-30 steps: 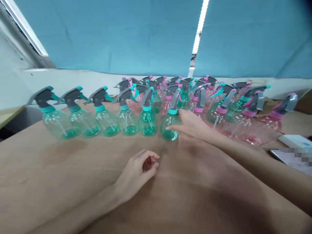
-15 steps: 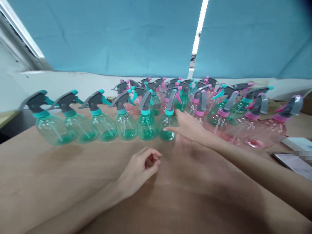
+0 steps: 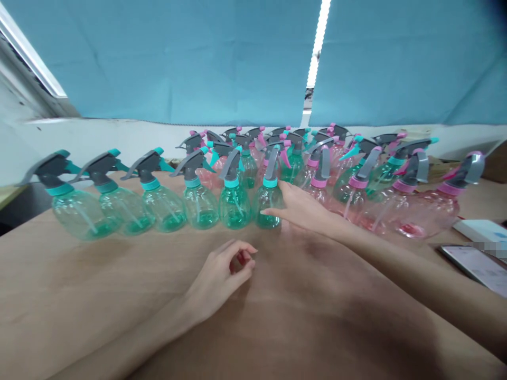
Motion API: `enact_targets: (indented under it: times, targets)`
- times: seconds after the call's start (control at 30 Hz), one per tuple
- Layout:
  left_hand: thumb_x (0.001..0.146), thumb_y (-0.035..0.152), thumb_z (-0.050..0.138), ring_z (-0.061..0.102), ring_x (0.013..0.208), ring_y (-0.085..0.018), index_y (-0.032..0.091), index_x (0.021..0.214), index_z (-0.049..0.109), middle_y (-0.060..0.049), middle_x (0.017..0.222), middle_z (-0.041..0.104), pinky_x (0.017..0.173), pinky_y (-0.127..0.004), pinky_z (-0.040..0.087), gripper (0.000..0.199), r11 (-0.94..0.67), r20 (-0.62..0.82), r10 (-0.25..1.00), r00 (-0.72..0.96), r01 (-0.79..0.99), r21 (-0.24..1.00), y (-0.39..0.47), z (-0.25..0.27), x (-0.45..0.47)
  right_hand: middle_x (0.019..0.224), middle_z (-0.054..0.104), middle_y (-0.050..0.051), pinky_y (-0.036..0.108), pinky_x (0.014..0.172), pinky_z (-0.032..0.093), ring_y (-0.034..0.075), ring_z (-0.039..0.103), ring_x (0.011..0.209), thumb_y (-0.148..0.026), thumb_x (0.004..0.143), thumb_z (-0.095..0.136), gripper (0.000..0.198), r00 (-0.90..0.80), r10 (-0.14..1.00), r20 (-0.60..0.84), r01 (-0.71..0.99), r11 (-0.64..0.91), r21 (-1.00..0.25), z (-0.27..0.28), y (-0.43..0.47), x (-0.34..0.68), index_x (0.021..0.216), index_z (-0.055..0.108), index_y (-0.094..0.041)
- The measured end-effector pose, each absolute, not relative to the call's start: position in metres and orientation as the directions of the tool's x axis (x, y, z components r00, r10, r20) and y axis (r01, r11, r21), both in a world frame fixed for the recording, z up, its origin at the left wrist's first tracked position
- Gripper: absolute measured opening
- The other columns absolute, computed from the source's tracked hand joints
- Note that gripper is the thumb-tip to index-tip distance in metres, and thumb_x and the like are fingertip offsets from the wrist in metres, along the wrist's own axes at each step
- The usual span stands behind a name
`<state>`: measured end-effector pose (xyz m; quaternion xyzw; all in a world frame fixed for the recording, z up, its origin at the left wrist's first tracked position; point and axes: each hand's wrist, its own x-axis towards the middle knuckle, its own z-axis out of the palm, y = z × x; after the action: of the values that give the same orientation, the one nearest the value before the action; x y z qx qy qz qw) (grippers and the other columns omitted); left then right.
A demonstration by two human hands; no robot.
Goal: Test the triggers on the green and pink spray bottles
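Observation:
My right hand (image 3: 299, 206) is around the right side of a green spray bottle (image 3: 269, 205), thumb across its front and the other fingers hidden behind it. This bottle stands upright at the right end of a front row of several clear green spray bottles with turquoise collars and grey trigger heads, among them its neighbour (image 3: 235, 206). Nearer to me, my left hand (image 3: 225, 272) is by the wooden table (image 3: 158, 295), empty, with its fingers loosely curled and a gap between thumb and forefinger. To the right of my right hand stand pink spray bottles (image 3: 431, 211) with pink collars.
Behind the front row, more green and pink spray bottles (image 3: 295, 163) crowd together in mixed order. A phone (image 3: 475, 266) and a white box (image 3: 481, 232) lie at the right edge. A blue curtain (image 3: 198, 63) hangs beyond the table.
The whole view has shifted slightly, so everything appears a little further left. My hands and the bottles keep nearly the same places relative to each other.

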<state>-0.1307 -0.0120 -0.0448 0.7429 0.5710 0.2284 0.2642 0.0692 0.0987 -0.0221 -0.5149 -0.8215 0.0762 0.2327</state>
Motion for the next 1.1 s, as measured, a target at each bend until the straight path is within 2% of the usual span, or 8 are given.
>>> enact_targets:
  times: [0.17, 0.27, 0.43, 0.57, 0.7, 0.83, 0.93, 1.1]
  targets:
    - [0.090, 0.030, 0.050, 0.056, 0.061, -0.015, 0.022, 0.096, 0.064, 0.004, 0.071, 0.062, 0.059, -0.027, 0.041, 0.018, -0.191, 0.008, 0.970, 0.243, 0.739, 0.646, -0.011, -0.051, -0.133, 0.133, 0.059, 0.020, 0.051, 0.093, 0.050, 0.038, 0.053, 0.126, -0.043, 0.084, 0.067, 0.079, -0.381, 0.864, 0.330, 0.785, 0.491, -0.378, -0.022, 0.085, 0.077, 0.148, 0.034, -0.011]
    - [0.091, 0.032, 0.049, 0.055, 0.060, -0.015, 0.022, 0.096, 0.065, 0.005, 0.069, 0.060, 0.058, -0.027, 0.039, 0.019, -0.184, -0.003, 0.970, 0.243, 0.742, 0.644, -0.009, -0.052, -0.133, 0.134, 0.059, 0.019, 0.050, 0.097, 0.048, 0.036, 0.054, 0.126, -0.043, 0.084, 0.066, 0.071, -0.384, 0.842, 0.378, 0.771, 0.518, -0.370, -0.018, 0.070, 0.093, 0.144, 0.043, -0.012]
    - [0.091, 0.035, 0.048, 0.052, 0.061, -0.015, 0.023, 0.096, 0.064, 0.004, 0.070, 0.058, 0.059, -0.028, 0.039, 0.021, -0.191, -0.003, 0.968, 0.252, 0.740, 0.645, -0.004, -0.044, -0.130, 0.094, 0.076, 0.006, 0.039, 0.069, 0.057, 0.026, 0.072, 0.079, -0.039, 0.088, 0.057, 0.028, -0.325, 0.871, 0.369, 0.732, 0.479, -0.485, -0.007, 0.046, 0.132, 0.106, 0.071, -0.022]
    - [0.091, 0.035, 0.049, 0.052, 0.062, -0.015, 0.023, 0.095, 0.064, 0.004, 0.072, 0.058, 0.059, -0.027, 0.038, 0.020, -0.206, 0.007, 0.964, 0.266, 0.730, 0.652, 0.000, -0.038, -0.125, 0.088, 0.075, 0.008, 0.041, 0.066, 0.055, 0.024, 0.069, 0.064, -0.047, 0.086, 0.058, 0.034, -0.112, 0.855, 0.507, 0.830, 0.361, -0.426, -0.011, 0.043, 0.162, 0.100, 0.070, -0.018]
    - [0.091, 0.034, 0.049, 0.052, 0.062, -0.015, 0.023, 0.095, 0.064, 0.004, 0.072, 0.059, 0.059, -0.027, 0.038, 0.019, -0.235, 0.023, 0.956, 0.293, 0.714, 0.660, 0.003, -0.035, -0.116, 0.109, 0.073, 0.015, 0.049, 0.080, 0.054, 0.032, 0.071, 0.086, -0.051, 0.082, 0.061, 0.055, -0.071, 0.862, 0.502, 0.856, 0.311, -0.414, -0.022, 0.051, 0.175, 0.122, 0.062, -0.012]
    - [0.091, 0.032, 0.050, 0.050, 0.061, -0.014, 0.023, 0.095, 0.064, 0.004, 0.074, 0.060, 0.059, -0.026, 0.038, 0.017, -0.262, 0.027, 0.944, 0.329, 0.699, 0.665, 0.004, -0.034, -0.104, 0.136, 0.058, 0.022, 0.054, 0.097, 0.047, 0.039, 0.055, 0.124, -0.051, 0.082, 0.063, 0.071, -0.077, 0.902, 0.424, 0.813, 0.304, -0.497, -0.029, 0.065, 0.167, 0.137, 0.049, -0.008]
    - [0.091, 0.030, 0.050, 0.051, 0.063, -0.014, 0.023, 0.095, 0.064, 0.004, 0.075, 0.061, 0.059, -0.026, 0.039, 0.016, -0.288, 0.016, 0.928, 0.372, 0.689, 0.665, 0.004, -0.033, -0.096, 0.142, 0.052, 0.025, 0.051, 0.088, 0.053, 0.040, 0.061, 0.116, -0.059, 0.081, 0.064, 0.083, -0.024, 0.954, 0.297, 0.755, 0.212, -0.620, -0.030, 0.077, 0.156, 0.143, 0.041, -0.009]
    - [0.090, 0.025, 0.053, 0.052, 0.063, -0.014, 0.022, 0.094, 0.065, 0.003, 0.075, 0.061, 0.059, -0.026, 0.040, 0.014, -0.328, 0.034, 0.912, 0.408, 0.678, 0.658, 0.002, -0.032, -0.083, 0.128, 0.063, 0.023, 0.049, 0.083, 0.054, 0.039, 0.065, 0.108, -0.056, 0.081, 0.066, 0.074, -0.035, 0.957, 0.287, 0.768, 0.209, -0.605, -0.033, 0.089, 0.145, 0.136, 0.048, -0.010]
